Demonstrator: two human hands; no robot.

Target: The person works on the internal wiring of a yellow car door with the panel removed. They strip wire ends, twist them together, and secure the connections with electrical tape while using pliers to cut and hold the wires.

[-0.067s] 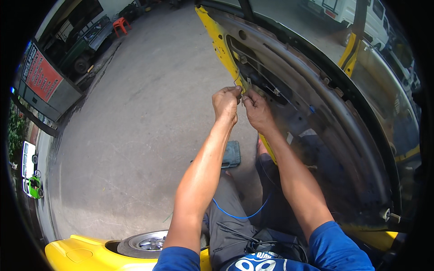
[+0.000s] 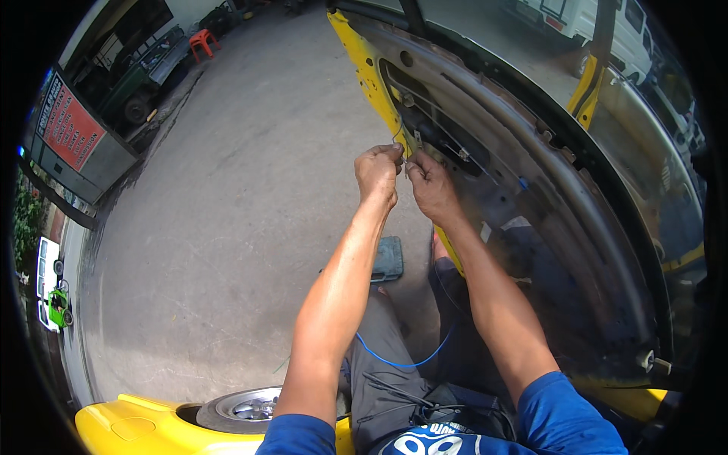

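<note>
My left hand (image 2: 378,171) is closed in a pinch beside the yellow edge of an open car door (image 2: 375,87). A thin dark wire (image 2: 396,133) curves up from its fingertips toward the door. Close against it, my right hand (image 2: 432,182) is also closed in a pinch. A small pale piece shows between the two hands, too small to name, and the right fingertips hide what they grip. The door's inner side is stripped, with a rod and dark openings bare. A blue cable (image 2: 402,365) hangs in a loop across my lap.
On the concrete floor (image 2: 205,227) past my left forearm lies a dark teal case (image 2: 389,258). A yellow car body with a wheel (image 2: 254,408) is at lower left. Farther off are a red stool (image 2: 203,45), a red signboard (image 2: 72,129) and a green vehicle (image 2: 136,80).
</note>
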